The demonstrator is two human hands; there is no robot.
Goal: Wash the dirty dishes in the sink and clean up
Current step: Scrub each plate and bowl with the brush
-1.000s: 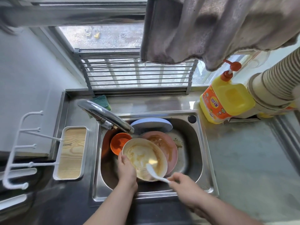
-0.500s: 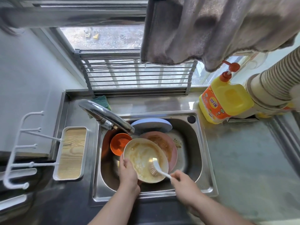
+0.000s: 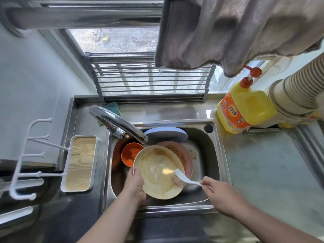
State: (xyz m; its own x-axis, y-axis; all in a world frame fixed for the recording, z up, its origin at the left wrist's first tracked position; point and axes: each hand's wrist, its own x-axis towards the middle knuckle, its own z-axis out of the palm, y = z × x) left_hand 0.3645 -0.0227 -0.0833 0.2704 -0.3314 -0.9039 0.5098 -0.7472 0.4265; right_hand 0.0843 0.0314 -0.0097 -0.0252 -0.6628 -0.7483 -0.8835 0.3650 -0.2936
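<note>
Your left hand (image 3: 134, 184) grips the near-left rim of the cream bowl (image 3: 157, 172), thumb over the edge and inside the bowl, fingers hidden beneath it. The bowl is held tilted above the basin of the sink (image 3: 213, 148), its inside smeared with yellowish residue.

Your right hand (image 3: 221, 195) pinches the end of the white handle of the dish brush (image 3: 182, 179) between thumb and curled fingers. From that grip the handle runs left and away from you, and the pinkish bristle head rests on the inner wall of the bowl at its right side.

Just beyond the left grip, an orange cup (image 3: 131, 154) sits touching the bowl's far-left rim. Behind the bowl, partly covered by it, lies a pink plate (image 3: 182, 155) with brown stains. Beyond that a pale blue plate (image 3: 166, 133) leans at the back of the basin. The tap (image 3: 119, 123) arches over the far-left corner, its spout above the orange cup; no water is seen running.

Well to the right of the brush grip and further back, a yellow soap bottle (image 3: 245, 109) with an orange pump stands on the bench (image 3: 263, 163). Left of the left grip, a white tray with a wooden base (image 3: 80, 163) lies beside the sink.
</note>
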